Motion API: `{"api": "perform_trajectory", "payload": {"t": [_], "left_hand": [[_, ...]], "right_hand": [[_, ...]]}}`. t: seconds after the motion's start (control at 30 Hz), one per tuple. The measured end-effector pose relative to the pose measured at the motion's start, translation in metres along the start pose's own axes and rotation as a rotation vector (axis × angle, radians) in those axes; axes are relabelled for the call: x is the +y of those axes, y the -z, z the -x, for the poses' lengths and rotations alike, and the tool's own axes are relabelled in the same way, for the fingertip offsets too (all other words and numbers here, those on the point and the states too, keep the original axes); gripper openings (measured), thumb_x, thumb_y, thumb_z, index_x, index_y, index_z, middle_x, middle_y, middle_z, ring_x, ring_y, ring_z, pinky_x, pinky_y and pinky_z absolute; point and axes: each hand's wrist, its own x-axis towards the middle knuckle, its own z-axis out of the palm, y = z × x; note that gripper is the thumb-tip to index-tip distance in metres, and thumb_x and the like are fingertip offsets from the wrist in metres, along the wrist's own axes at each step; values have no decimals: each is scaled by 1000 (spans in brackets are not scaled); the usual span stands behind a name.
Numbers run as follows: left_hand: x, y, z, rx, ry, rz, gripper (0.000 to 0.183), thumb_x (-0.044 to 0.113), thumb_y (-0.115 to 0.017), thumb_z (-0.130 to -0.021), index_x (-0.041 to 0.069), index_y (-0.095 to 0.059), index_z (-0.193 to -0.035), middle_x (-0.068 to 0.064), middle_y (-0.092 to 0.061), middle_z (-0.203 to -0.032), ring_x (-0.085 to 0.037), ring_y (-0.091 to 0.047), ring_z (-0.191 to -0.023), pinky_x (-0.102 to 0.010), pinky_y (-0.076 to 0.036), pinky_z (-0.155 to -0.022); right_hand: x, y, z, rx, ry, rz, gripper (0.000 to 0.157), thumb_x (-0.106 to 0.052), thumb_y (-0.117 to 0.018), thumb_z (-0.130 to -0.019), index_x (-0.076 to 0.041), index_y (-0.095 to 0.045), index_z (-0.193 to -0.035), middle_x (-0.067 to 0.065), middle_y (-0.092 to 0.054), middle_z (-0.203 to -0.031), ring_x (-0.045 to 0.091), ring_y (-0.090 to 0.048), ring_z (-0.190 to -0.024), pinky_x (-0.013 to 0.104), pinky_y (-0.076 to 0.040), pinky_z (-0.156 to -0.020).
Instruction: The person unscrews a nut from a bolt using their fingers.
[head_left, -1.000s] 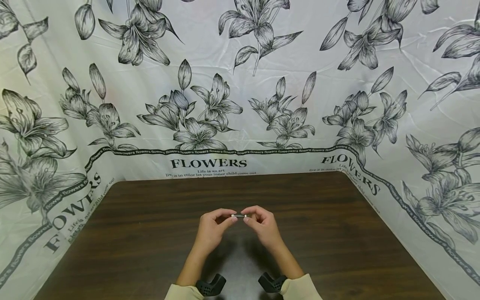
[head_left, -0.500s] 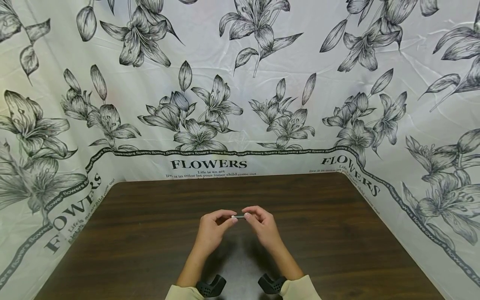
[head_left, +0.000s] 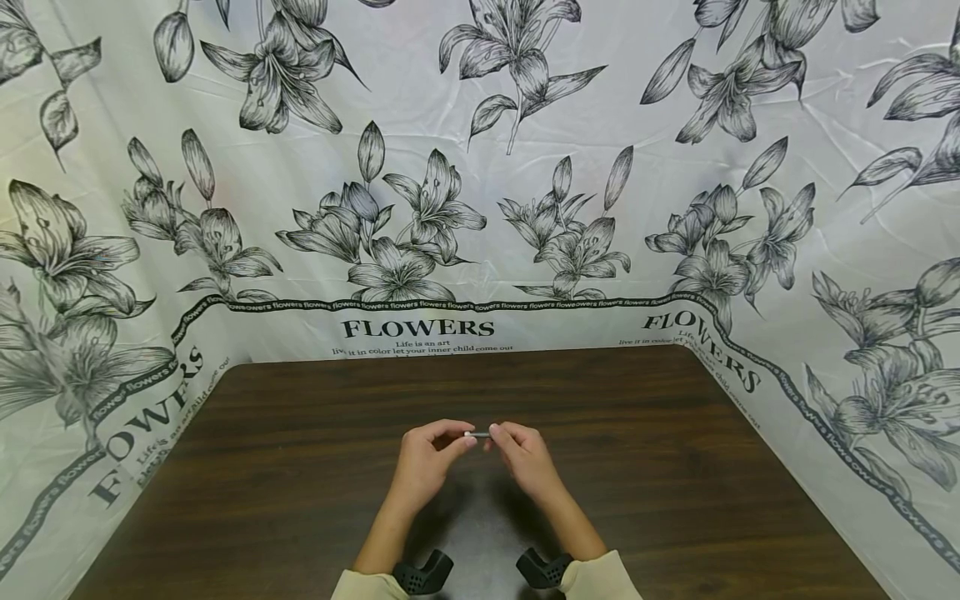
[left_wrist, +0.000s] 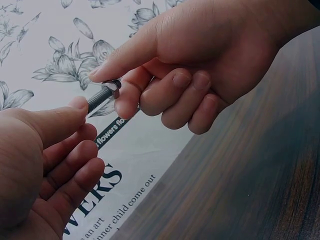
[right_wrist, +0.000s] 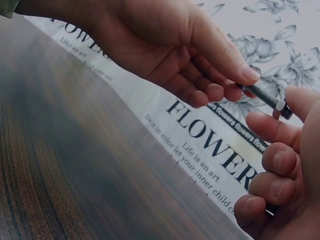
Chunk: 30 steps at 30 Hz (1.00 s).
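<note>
A threaded metal bolt [head_left: 478, 434] lies almost level between the two hands, above the table. My left hand [head_left: 423, 462] pinches one end between thumb and fingertips, which hide that end in both wrist views. Near the other end of the bolt sits a hex nut [left_wrist: 112, 88], with my right hand [head_left: 529, 462] holding it between thumb and index finger. The right wrist view shows the nut [right_wrist: 280, 108] between those fingertips and bare thread [right_wrist: 264, 94] between the hands. The right hand's other fingers are curled in.
A dark wood-grain table [head_left: 300, 500] extends under both hands. White cloth with printed flowers [head_left: 420, 217] hangs along its back and sides. Black devices [head_left: 423, 572] are worn at both wrists, beside pale sleeves.
The right fingers have shifted round the nut end: the index finger has dropped and the thumb has moved up. The left hand and the bolt stay nearly where they were.
</note>
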Motion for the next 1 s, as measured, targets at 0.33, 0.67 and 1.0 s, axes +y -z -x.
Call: {"api": "perform_trajectory", "payload": {"t": [0.33,0.67,1.0], "left_hand": [[1,1,0,6,35,-2,13,10,-78,-83,6,-75,-94,2,-69,-80,-15,-62,-69,-28,-52,-63],[1,2,-1,4,50,-25,13,9,-78,-82,5,-75,-95,6,-68,-79,-14,-62,-69,-28,-52,-63],[-1,2,-1,13,54,-25,11,9,-78,-82,11,-76,-93,7,-68,-80,-14,-63,-70,-28,-53,-64]], "right_hand": [[0,-1,-1,33,-15,-18,25,-6,-52,-100,13,-61,-87,-3,-40,-54,4,-35,-44,19,-30,-43],[1,0,1,29,17,-48,19,-2,-55,-98,16,-61,-99,-3,-42,-56,4,-36,-46,19,-30,-44],[13,1,-1,32,112,-84,12,7,-57,-93,13,-62,-102,-4,-40,-55,4,-35,-45,20,-29,-42]]}}
